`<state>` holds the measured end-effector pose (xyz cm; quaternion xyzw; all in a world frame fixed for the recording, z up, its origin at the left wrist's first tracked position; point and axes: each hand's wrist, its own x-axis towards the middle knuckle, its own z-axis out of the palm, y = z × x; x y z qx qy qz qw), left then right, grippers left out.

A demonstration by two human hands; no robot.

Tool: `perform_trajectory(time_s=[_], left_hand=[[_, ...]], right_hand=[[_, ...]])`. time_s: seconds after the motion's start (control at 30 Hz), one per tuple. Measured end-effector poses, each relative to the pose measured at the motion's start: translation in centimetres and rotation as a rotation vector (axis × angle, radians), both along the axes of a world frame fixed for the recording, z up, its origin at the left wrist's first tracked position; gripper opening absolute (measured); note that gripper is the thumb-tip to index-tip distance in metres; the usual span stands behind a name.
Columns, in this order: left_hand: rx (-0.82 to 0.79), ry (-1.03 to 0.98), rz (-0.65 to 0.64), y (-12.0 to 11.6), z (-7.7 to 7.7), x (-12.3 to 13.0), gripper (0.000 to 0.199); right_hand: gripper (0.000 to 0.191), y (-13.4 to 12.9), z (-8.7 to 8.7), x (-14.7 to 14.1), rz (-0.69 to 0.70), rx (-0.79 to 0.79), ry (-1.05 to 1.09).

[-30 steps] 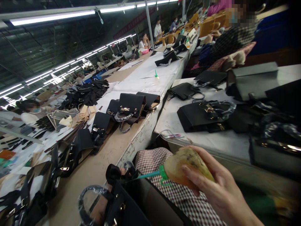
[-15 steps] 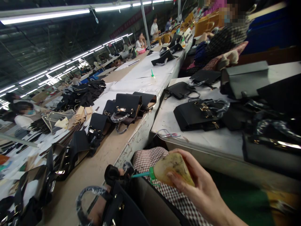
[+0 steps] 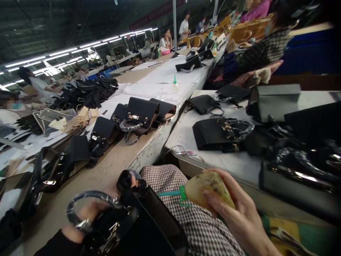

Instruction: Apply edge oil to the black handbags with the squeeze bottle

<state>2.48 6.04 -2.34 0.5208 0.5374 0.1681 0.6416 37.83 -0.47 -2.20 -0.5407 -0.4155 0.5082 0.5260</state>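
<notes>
My right hand (image 3: 234, 202) is wrapped round a yellowish, stained squeeze bottle (image 3: 206, 188) with a green cap and a thin green nozzle. The bottle lies sideways, its nozzle pointing left toward a black handbag (image 3: 149, 213) on my lap. My left hand (image 3: 92, 209) grips this handbag from the far left side, partly hidden behind its plastic-wrapped handle (image 3: 77, 199). One fingertip shows at the bag's upper edge. The bag is tilted, with gold-coloured hardware on its front. Beneath it is a brown-and-white checked cloth (image 3: 165, 177) over my lap.
Several black handbags (image 3: 142, 112) line the left table (image 3: 106, 156). More black bags (image 3: 210, 133) lie on the right table (image 3: 176, 137). A small green-tipped bottle (image 3: 174, 81) stands farther back. A co-worker in a checked sleeve (image 3: 262, 48) sits at the right.
The handbag has turned and tilted up in my left hand, showing more of its side. The bottle has moved slightly right, and its nozzle is farther from the bag's top corner. The view has shifted.
</notes>
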Motion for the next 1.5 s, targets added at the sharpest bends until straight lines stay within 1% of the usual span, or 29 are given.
perform_trajectory(time_s=[0.03,0.07,0.13,0.23,0.33,0.4,0.5,0.57,0.63,0.73,0.83,0.9,1.03,1.17,1.23,1.33,1.4,1.5], left_hand=[[0.025,-0.006,0.006,-0.1,-0.2,0.1,0.024],[0.044,-0.015,0.010,-0.3,-0.4,0.2,0.022],[0.054,-0.039,0.005,-0.9,-0.8,0.6,0.027],[0.032,-0.103,0.024,-1.7,-1.3,1.6,0.035],[0.021,-0.105,-0.014,-1.2,-1.6,2.6,0.036],[0.028,-0.080,-0.046,-0.5,-2.0,2.9,0.033],[0.035,-0.075,-0.030,0.0,-2.7,3.0,0.031],[0.026,-0.082,-0.017,0.0,-2.9,2.9,0.033],[0.012,-0.094,-0.010,-0.3,-2.8,3.0,0.038],[-0.006,-0.116,-0.011,-0.5,-2.2,3.5,0.046],[-0.008,-0.133,0.007,-0.5,-1.7,4.1,0.050],[-0.006,-0.139,0.016,-0.6,-1.6,4.2,0.049],[-0.060,-0.185,0.052,-1.5,-2.2,3.8,0.037],[-0.122,-0.211,0.110,-2.2,-3.0,3.0,0.029],[-0.114,-0.196,0.106,-2.2,-3.3,2.8,0.028],[-0.067,-0.170,0.055,-1.8,-3.8,2.5,0.032],[-0.044,-0.156,0.006,-1.7,-3.8,2.4,0.035],[-0.062,-0.150,0.015,-2.0,-3.5,2.3,0.034]], right_hand=[[0.046,0.2,-0.5,0.4,0.034,-0.017,-0.018],[0.047,0.4,-1.1,0.7,0.073,-0.028,-0.041],[0.048,0.9,-2.4,1.2,0.145,-0.031,-0.087],[0.048,1.7,-4.1,1.3,0.213,0.017,-0.157],[0.045,2.8,-4.9,0.8,0.272,0.104,-0.255],[0.042,3.5,-5.0,0.4,0.288,0.157,-0.324],[0.042,4.4,-5.1,0.1,0.297,0.212,-0.396],[0.043,4.8,-5.2,0.1,0.321,0.216,-0.416],[0.042,5.1,-5.2,0.3,0.358,0.198,-0.429],[0.038,5.3,-5.0,0.8,0.439,0.159,-0.449],[0.034,5.1,-4.9,1.3,0.521,0.128,-0.449],[0.034,4.8,-4.9,1.6,0.550,0.107,-0.454],[0.036,4.1,-5.0,2.2,0.597,0.062,-0.492],[0.033,3.2,-5.2,2.7,0.650,0.040,-0.515],[0.032,2.8,-5.3,3.0,0.669,0.040,-0.531],[0.030,2.3,-5.4,3.3,0.698,0.039,-0.552],[0.028,2.0,-5.4,3.4,0.715,0.035,-0.553],[0.029,1.8,-5.4,3.7,0.725,0.019,-0.564]])
